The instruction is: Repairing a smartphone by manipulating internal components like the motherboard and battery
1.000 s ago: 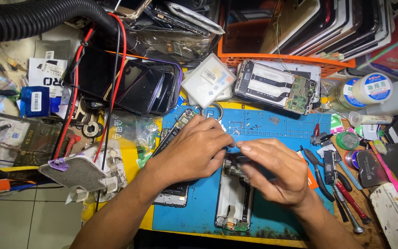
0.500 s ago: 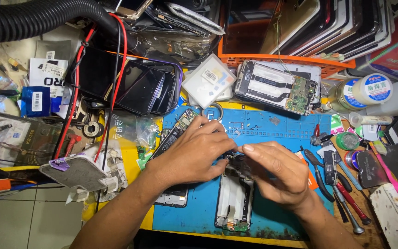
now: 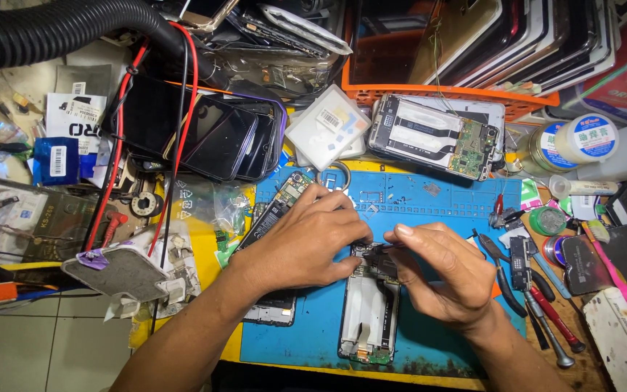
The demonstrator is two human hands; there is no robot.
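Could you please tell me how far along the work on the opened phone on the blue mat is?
Done: the phone lies open on the blue mat, its back off and insides bare. In hand: the left hand steadies its top end while the right hand pinches a small dark part there. Left: the phone is not closed up; a second phone lies under the left hand, and pliers wait alongside.

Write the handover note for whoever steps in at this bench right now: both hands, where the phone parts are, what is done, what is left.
Left hand: pressing down on the top end of the opened phone frame on the blue mat.
Right hand: fingers pinching a small dark part over the same end; what it is cannot be told.
A second opened phone lies partly under the left hand. Pliers and screwdrivers lie right of the mat.
Done: frame is open, insides exposed.
Left: the pinched part is not yet set down.
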